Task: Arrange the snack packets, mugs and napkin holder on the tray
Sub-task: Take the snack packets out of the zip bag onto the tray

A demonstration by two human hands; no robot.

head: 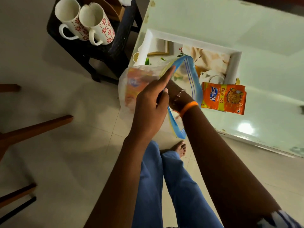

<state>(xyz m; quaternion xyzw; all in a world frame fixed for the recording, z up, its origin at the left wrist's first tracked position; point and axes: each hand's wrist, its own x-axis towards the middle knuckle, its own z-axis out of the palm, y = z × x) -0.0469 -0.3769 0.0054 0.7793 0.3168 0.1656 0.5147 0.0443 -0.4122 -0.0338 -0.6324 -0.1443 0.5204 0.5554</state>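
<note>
At the table edge, seen from the head cam (only view): left hand (pixel 150 106) holds the mouth of a clear zip bag (pixel 189 76) w/ blue seal strip, thumb & curled fingers pinching the rim, index finger stretched straight along the opening. Right hand is sunk inside the bag past the wrist, so can't tell how its fingers lie or if they hold anything; only the wrist w/ orange band (pixel 188 108) shows. Orange snack packets (pixel 131 86) blur through the plastic, still inside. One orange packet (pixel 224 97) is already out, lying on the table (pixel 246 30) & overlapping the near rim of the white tray (pixel 233 63), half on at best. Two mugs (pixel 85 22) w/ red flowers sit on a dark stool (pixel 118 46) well apart from the tray; napkin holder prob the wooden thing behind them, not sure. Step in hand looks like pulling packets out of the bag. Next move calls for a firm grip on a packet inside, left hand keeping the mouth wide, then laying it flat in the tray
</note>
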